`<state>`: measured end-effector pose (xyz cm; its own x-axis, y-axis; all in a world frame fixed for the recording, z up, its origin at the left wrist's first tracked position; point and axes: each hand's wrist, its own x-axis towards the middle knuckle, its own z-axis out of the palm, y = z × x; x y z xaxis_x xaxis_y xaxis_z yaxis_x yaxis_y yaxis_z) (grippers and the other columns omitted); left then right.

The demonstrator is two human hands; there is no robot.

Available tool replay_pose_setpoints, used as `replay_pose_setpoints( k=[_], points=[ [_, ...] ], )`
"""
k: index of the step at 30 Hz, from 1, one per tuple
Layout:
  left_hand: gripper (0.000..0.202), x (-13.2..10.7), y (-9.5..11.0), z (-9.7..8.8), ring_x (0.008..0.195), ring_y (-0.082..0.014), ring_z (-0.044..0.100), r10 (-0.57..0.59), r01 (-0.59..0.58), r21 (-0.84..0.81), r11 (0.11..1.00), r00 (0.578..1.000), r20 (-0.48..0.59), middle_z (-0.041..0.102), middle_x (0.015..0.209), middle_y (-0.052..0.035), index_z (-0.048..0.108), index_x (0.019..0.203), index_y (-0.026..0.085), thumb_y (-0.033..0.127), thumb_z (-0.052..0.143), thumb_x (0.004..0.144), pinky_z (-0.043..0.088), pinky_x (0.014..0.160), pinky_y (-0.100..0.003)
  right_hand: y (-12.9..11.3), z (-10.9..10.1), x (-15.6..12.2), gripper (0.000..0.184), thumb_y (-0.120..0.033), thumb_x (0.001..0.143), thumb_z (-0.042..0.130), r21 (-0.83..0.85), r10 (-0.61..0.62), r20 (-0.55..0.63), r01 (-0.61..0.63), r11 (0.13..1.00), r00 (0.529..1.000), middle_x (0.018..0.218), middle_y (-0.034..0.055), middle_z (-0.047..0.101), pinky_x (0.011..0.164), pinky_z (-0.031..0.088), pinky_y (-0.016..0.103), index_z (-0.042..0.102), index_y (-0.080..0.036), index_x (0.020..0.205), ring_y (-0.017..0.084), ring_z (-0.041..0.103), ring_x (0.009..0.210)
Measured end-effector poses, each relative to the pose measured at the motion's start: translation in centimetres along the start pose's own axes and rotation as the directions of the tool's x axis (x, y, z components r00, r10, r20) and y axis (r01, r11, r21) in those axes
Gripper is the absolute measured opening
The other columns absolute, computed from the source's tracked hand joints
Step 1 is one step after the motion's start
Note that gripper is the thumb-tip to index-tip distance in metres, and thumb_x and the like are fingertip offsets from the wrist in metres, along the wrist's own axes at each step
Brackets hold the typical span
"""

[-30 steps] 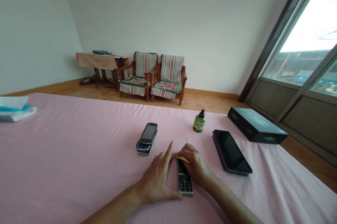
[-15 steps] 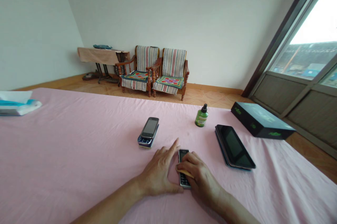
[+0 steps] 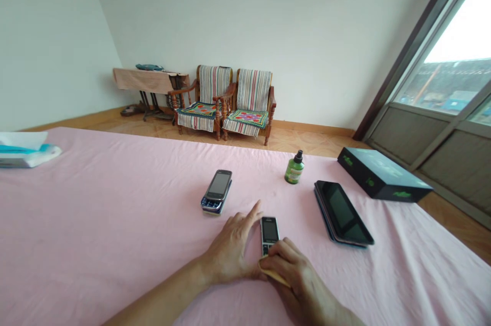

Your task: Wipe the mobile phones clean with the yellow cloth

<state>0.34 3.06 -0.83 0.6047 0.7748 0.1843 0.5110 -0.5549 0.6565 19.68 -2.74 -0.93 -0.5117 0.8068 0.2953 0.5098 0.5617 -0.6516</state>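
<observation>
A silver-and-black keypad mobile phone (image 3: 270, 229) lies face up on the pink cloth. My left hand (image 3: 232, 249) braces it from the left, fingers spread, with a fingertip at its top corner and the thumb around its lower end. Over the lower keys is my right hand (image 3: 299, 270), closed on a thin yellow piece (image 3: 276, 278) whose kind I cannot make out. That piece and the fingers hide the phone's lower part.
Farther left lies a stack of phones (image 3: 217, 190). A green spray bottle (image 3: 294, 168) stands beyond my hands. On the right are a stacked tablet (image 3: 343, 213) and a black box (image 3: 383, 172). A tissue pack (image 3: 28, 153) sits at the far left.
My right hand has slid down the phone toward me with the yellow piece, uncovering the screen. My left hand stays nearly still.
</observation>
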Motion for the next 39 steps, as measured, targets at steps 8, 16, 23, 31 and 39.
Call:
replay_pose_setpoints(
  k=[8, 16, 23, 31, 39],
  points=[
    [0.138, 0.0, -0.3, 0.1, 0.127, -0.0361, 0.042, -0.001, 0.0, 0.02, 1.0, 1.0, 0.017, 0.045, 0.146, -0.0123, -0.009, 0.153, 0.028, 0.046, 0.089, 0.057, 0.031, 0.107, -0.051, 0.6, -1.1, -1.0, 0.017, -0.017, 0.091, 0.055, 0.148, 0.058, -0.06, -0.049, 0.988, 0.996, 0.087, 0.0072, 0.061, 0.064, 0.047, 0.025, 0.072, -0.02, 0.091, 0.016, 0.062, 0.075],
    [0.13, 0.0, -0.3, 0.0, 0.123, -0.0367, 0.043, -0.037, 0.037, 0.013, 0.999, 0.999, 0.03, 0.047, 0.142, -0.0153, -0.006, 0.153, 0.026, 0.06, 0.081, 0.063, 0.03, 0.106, -0.054, 4.3, -2.8, 3.9, 0.015, -0.016, 0.086, 0.058, 0.129, 0.208, -0.357, -0.172, 0.977, 0.911, 0.081, 0.0056, 0.063, 0.07, 0.046, 0.029, 0.072, -0.018, 0.087, 0.019, 0.063, 0.076],
    [0.132, 0.0, -0.3, 0.0, 0.121, -0.0367, 0.045, -0.048, 0.048, 0.003, 0.999, 0.999, 0.019, 0.048, 0.139, -0.0147, -0.002, 0.154, 0.027, 0.065, 0.081, 0.059, 0.032, 0.105, -0.052, 5.2, -1.2, 3.8, 0.017, -0.016, 0.087, 0.057, 0.151, 0.21, -0.344, -0.167, 0.974, 0.915, 0.077, 0.003, 0.06, 0.062, 0.043, 0.025, 0.073, -0.018, 0.082, 0.016, 0.06, 0.068],
    [0.13, -0.1, -0.7, 0.2, 0.125, -0.036, 0.044, -0.038, 0.038, -0.007, 0.999, 0.999, 0.002, 0.049, 0.139, -0.0147, 0.002, 0.154, 0.026, 0.064, 0.082, 0.059, 0.031, 0.107, -0.052, 2.8, -0.9, 0.0, 0.016, -0.018, 0.088, 0.059, 0.187, 0.199, -0.231, -0.157, 0.97, 0.952, 0.078, 0.0037, 0.061, 0.061, 0.043, 0.023, 0.074, -0.018, 0.084, 0.015, 0.062, 0.07],
    [0.132, 0.0, -0.8, 0.2, 0.126, -0.0368, 0.045, -0.012, 0.012, -0.005, 1.0, 1.0, -0.023, 0.049, 0.14, -0.0153, 0.005, 0.154, 0.027, 0.066, 0.083, 0.054, 0.032, 0.107, -0.052, 0.9, -0.6, -2.3, 0.019, -0.016, 0.092, 0.054, 0.089, 0.163, -0.143, -0.151, 0.985, 0.976, 0.082, 0.0059, 0.059, 0.063, 0.044, 0.023, 0.073, -0.018, 0.087, 0.015, 0.061, 0.072]
  ],
)
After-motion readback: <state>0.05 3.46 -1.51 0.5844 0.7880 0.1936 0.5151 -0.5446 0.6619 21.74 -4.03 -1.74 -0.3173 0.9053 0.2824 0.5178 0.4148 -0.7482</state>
